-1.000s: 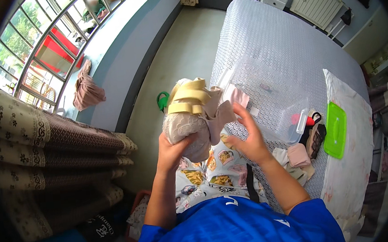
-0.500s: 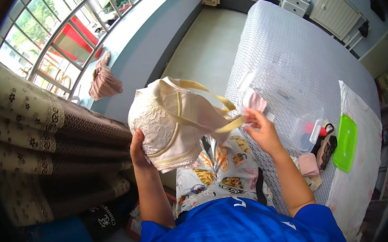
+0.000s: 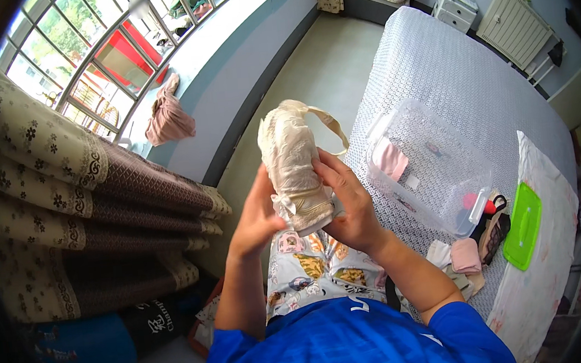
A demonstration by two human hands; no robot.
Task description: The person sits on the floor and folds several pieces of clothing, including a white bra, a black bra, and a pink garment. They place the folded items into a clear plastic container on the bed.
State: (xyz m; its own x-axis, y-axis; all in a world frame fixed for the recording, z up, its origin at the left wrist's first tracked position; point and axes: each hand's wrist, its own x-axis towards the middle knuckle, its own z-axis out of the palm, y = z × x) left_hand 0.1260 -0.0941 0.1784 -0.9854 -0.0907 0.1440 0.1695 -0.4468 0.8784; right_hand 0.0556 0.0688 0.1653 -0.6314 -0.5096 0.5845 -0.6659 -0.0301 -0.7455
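A cream lace bra (image 3: 287, 155) is held up in front of my lap, folded into a narrow bundle. My left hand (image 3: 255, 215) grips its left side, with the thumb near a small bow at the lower edge. On the other side, my right hand (image 3: 349, 200) has its fingers pressed against the cup and band. One strap (image 3: 330, 126) loops out to the right above that hand. The inner side of the bra is hidden from view.
On the bed (image 3: 461, 73) to my right lies a clear plastic box (image 3: 433, 148) with a pink cloth (image 3: 390, 159) inside. Beside it are folded underclothes (image 3: 466, 256) and a green lid (image 3: 523, 225). A curtain (image 3: 64, 201) hangs at left; a dusty-pink cloth (image 3: 169, 116) rests on the windowsill.
The bra has gone from spread side-on to folded into a narrow bundle. My right hand has left the straps and moved left onto the bra's body; my left hand has shifted right.
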